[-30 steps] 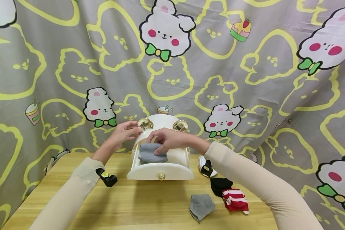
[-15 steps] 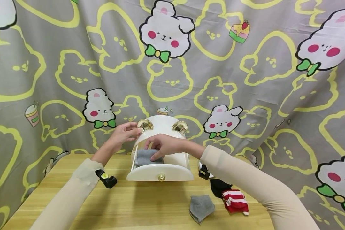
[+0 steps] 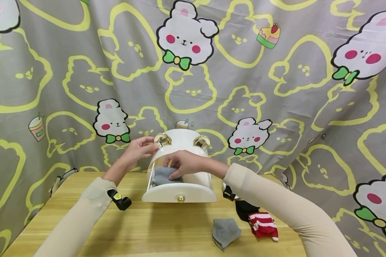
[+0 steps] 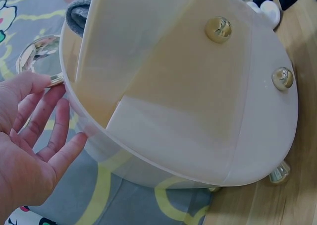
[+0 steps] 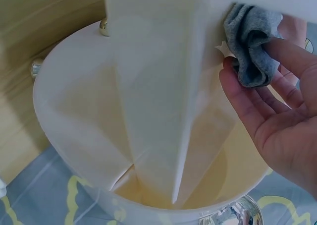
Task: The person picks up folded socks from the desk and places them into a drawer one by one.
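Note:
A white box with a rounded top (image 3: pixel 184 137) stands on the table with its drawer (image 3: pixel 193 191) pulled out toward me. My right hand (image 3: pixel 188 162) reaches into the drawer's left side and pinches a folded grey sock (image 3: pixel 162 175) there. In the right wrist view, that sock (image 5: pixel 250 51) is held between thumb and fingertips. My left hand (image 3: pixel 138 148) is at the box's upper left. Its thumb and forefinger pinch the stem of a gold bell-shaped ear (image 4: pixel 37 54) in the left wrist view, the other fingers spread by the rim.
Another grey sock (image 3: pixel 226 232) lies at the front right of the wooden table (image 3: pixel 141 232). Beside it are a red-and-white striped sock (image 3: pixel 263 225) and a black sock (image 3: pixel 244 210). Something white lies partly behind the right sleeve. A patterned curtain (image 3: pixel 193 100) hangs behind the box.
My right hand has lowered the grey sock deeper into the drawer's left side, mostly in the first half second. The left hand has stayed at the gold ear.

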Demonstrator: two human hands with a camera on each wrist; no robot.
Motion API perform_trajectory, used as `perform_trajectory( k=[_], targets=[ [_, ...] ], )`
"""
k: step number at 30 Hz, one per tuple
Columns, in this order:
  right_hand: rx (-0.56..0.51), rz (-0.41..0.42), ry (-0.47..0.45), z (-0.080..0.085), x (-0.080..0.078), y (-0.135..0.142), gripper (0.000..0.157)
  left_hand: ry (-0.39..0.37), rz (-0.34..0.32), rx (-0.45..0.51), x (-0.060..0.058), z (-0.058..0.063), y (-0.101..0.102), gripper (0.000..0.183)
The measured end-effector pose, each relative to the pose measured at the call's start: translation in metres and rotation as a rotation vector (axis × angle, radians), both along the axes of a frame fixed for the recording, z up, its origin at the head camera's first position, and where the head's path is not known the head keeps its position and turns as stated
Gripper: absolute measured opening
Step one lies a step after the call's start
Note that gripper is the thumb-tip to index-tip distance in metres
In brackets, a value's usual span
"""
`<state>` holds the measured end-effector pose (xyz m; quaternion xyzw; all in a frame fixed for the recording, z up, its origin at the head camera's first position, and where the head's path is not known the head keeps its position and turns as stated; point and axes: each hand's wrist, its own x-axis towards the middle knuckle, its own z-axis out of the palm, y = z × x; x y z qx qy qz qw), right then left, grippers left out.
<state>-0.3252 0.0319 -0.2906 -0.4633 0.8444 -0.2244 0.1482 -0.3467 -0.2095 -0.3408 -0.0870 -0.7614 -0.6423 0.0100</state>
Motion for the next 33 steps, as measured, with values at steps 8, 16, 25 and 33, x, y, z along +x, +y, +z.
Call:
perform_trajectory(
  k=[8, 16, 25, 33],
  targets=[
    [-0.012, 0.008, 0.14, -0.0055, -0.0022, 0.002, 0.03, -0.001, 0.001, -0.002, -0.0025, -0.0003, 0.0009, 0.051],
    [-0.011, 0.0, 0.174, -0.006, -0.0017, 0.003, 0.025, -0.002, 0.003, -0.001, -0.0023, -0.0015, 0.0002, 0.051],
    [-0.002, -0.014, 0.151, -0.004, -0.002, 0.0044, 0.031, 0.0, 0.002, -0.006, -0.0025, -0.0008, 0.0008, 0.053],
    [-0.002, 0.007, 0.17, 0.0018, -0.0008, 0.005, 0.034, -0.007, -0.01, 0.005, -0.0016, 0.0006, 0.0015, 0.056]
  ],
)
